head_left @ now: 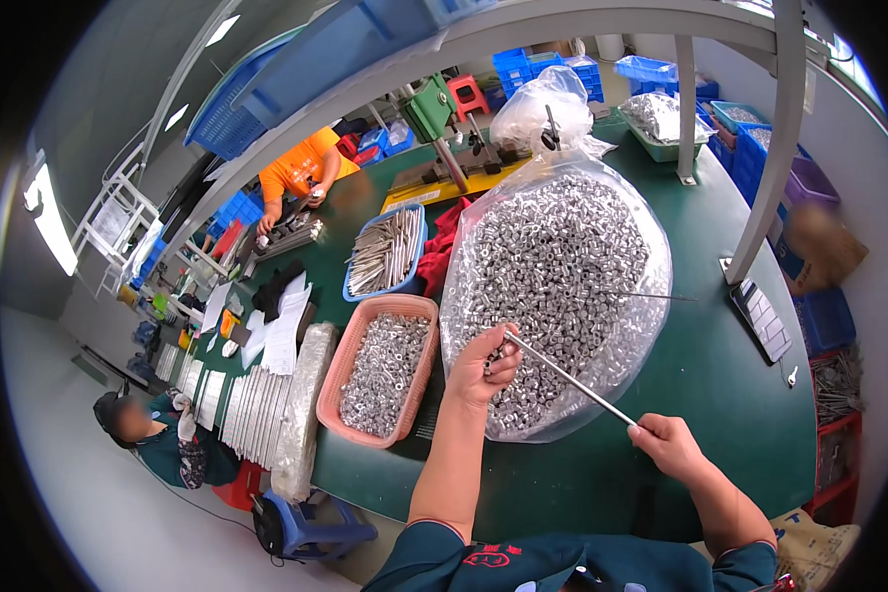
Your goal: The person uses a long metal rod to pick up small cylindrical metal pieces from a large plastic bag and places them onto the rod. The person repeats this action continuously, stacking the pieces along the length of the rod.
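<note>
**Threading small metal parts onto a rod: loading step in hand**

Landmark: the large clear bag of small silver parts (pixel 553 286), lying open-topped on the green table (pixel 701 365).

Left hand (pixel 481 367): rests on the near edge of the bag, fingers curled narrow around a pinch of the silver parts, right at the upper tip of the thin metal rod (pixel 567 379). How many parts it holds cannot be told.

Right hand (pixel 669 444): closed on the lower end of the rod, just off the near right rim of the bag. The rod slants up and left from it, over the bag's edge, to the left hand.

Judgement: the step appears to be feeding parts onto the rod tip. The next move calls for a steady rod and fine alignment of each part's bore with the tip; a slip would drop parts back into the bag.

Surroundings: a pink tray of similar parts (pixel 380 370) lies just left of the bag; a blue tray of rods (pixel 387 252) beyond that. Two other people work well to the left of the bag.
</note>
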The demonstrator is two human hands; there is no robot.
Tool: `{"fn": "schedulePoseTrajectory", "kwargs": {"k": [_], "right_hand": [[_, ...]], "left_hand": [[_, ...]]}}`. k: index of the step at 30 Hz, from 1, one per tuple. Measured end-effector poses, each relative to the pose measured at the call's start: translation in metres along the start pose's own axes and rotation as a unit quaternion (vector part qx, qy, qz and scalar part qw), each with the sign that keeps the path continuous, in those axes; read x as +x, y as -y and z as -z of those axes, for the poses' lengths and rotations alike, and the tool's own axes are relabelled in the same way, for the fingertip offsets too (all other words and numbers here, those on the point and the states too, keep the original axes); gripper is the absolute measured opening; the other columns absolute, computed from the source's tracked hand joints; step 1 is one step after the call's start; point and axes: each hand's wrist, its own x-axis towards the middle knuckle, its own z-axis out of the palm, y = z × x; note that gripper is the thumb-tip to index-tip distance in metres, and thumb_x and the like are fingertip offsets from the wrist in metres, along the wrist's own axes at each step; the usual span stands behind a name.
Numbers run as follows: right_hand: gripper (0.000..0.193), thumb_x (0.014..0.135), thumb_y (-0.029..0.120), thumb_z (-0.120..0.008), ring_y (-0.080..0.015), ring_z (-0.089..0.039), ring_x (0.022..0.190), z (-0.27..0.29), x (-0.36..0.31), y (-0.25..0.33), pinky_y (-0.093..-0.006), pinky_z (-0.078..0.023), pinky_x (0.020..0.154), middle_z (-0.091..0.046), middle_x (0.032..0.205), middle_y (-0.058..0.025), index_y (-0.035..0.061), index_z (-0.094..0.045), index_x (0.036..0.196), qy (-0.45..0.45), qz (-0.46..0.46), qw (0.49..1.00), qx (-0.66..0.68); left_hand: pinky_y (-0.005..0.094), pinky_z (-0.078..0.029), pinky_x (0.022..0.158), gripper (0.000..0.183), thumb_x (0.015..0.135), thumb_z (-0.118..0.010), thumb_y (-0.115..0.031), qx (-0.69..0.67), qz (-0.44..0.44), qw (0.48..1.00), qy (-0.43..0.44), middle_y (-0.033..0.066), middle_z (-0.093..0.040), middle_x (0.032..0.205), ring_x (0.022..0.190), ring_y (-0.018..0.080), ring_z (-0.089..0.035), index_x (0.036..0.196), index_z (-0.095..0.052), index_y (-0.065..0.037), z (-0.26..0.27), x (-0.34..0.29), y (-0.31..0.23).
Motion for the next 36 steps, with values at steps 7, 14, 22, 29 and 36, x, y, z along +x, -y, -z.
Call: {"fn": "schedulePoseTrajectory", "kwargs": {"k": [7,14,22,29,36], "right_hand": [[0.027,0.089,0.023,-0.064,-0.0118,-0.043,0.051,0.0,-0.002,0.0,-0.0317,-0.037,0.048,-0.047,0.055,-0.0056,-0.0017,-0.059,0.078,-0.06,0.073,0.991,-0.091],[0.029,0.092,0.025,-0.061,-0.008,-0.042,0.057,-0.002,-0.001,0.004,-0.0288,-0.037,0.051,-0.046,0.059,-0.0003,-0.0009,-0.059,0.079,0.008,-0.021,0.999,0.029],[0.029,0.092,0.025,-0.061,-0.0076,-0.042,0.057,0.0,0.0,-0.002,-0.0286,-0.036,0.05,-0.047,0.059,0.0003,-0.0015,-0.06,0.08,0.003,-0.015,0.999,0.05],[0.029,0.091,0.025,-0.061,-0.0088,-0.04,0.056,-0.002,0.0,0.0,-0.0303,-0.036,0.05,-0.045,0.058,-0.0017,-0.0025,-0.059,0.081,0.003,-0.018,1.0,0.006],[0.029,0.091,0.024,-0.061,-0.0094,-0.04,0.055,-0.003,0.0,-0.001,-0.0307,-0.035,0.049,-0.045,0.057,-0.0024,-0.0029,-0.058,0.08,-0.005,-0.014,1.0,0.006]], "left_hand": [[0.0156,-0.022,0.035,0.019,0.092,-0.058,-0.017,0.041,0.046,0.998,0.027,0.0035,-0.051,0.071,0.046,0.0035,-0.035,0.1,-0.059,0.0,0.006,-0.002,-0.005],[0.016,-0.023,0.038,0.022,0.096,-0.053,-0.018,0.043,-0.02,0.999,0.017,0.0046,-0.05,0.075,0.047,0.0046,-0.035,0.108,-0.056,0.001,-0.017,-0.004,0.003],[0.0163,-0.024,0.039,0.026,0.095,-0.054,-0.015,0.055,-0.03,0.998,0.019,0.0051,-0.051,0.078,0.048,0.0046,-0.035,0.115,-0.055,0.002,-0.016,-0.006,-0.002],[0.0166,-0.025,0.039,0.027,0.094,-0.056,-0.015,0.138,-0.047,0.989,-0.022,0.003,-0.054,0.073,0.048,0.0045,-0.038,0.114,-0.058,0.002,-0.019,-0.008,-0.003],[0.0172,-0.026,0.039,0.026,0.094,-0.055,-0.017,0.135,-0.053,0.989,-0.027,0.0027,-0.054,0.072,0.047,0.0048,-0.038,0.112,-0.058,0.002,-0.015,-0.006,-0.002]]}}
